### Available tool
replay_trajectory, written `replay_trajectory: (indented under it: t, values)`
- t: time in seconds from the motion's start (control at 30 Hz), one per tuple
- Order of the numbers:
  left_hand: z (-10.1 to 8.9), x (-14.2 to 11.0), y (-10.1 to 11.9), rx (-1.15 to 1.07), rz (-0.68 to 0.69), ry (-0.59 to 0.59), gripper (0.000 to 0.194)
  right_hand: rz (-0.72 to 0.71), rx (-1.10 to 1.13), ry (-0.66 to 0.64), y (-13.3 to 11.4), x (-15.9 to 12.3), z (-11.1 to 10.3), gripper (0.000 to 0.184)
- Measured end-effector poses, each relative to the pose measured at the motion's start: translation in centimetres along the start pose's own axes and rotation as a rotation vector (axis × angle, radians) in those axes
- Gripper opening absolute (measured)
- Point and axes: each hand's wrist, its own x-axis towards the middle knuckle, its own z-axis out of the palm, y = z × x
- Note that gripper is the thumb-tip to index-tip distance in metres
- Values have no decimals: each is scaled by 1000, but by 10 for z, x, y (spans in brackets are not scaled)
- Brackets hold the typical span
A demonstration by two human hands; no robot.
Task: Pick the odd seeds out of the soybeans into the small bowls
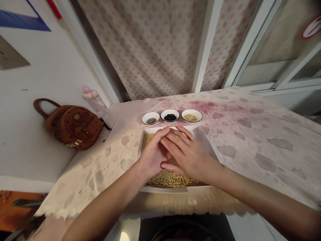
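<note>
A white rectangular tray (200, 134) full of small yellow beans (165, 179) sits on the table in front of me. My left hand (151, 155) lies over the beans, fingers curled down and pointing right. My right hand (187, 152) rests flat on the beans with fingers stretched out to the left, overlapping my left hand's fingertips. Beyond the tray stand three small white dishes: one with mixed coloured beads (150, 118), one with black beans (170, 115), one with yellow beans (191, 115).
The table (250, 140) wears a pale cloth with grey and pink blotches. A brown studded bag (72, 127) and a clear bottle with a pink cap (95, 100) stand at the left against the wall. A dotted curtain hangs behind.
</note>
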Motion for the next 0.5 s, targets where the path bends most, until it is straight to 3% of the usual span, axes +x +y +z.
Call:
replay_trajectory:
  t: [0.1, 0.2, 0.4, 0.5]
  values:
    - [-2, 4, -6, -208, 1, -17, 44, 46, 32, -116, 9, 2, 3, 80]
    - [-1, 6, -11, -269, 9, -52, 41, 100, 46, -189, 14, 3, 9, 86]
    - [10, 4, -12, -257, -47, -114, 33, 160, -45, -168, -3, -3, 21, 60]
    - [13, -5, -6, -143, -31, -273, 32, 164, -46, -155, -19, -2, 12, 53]
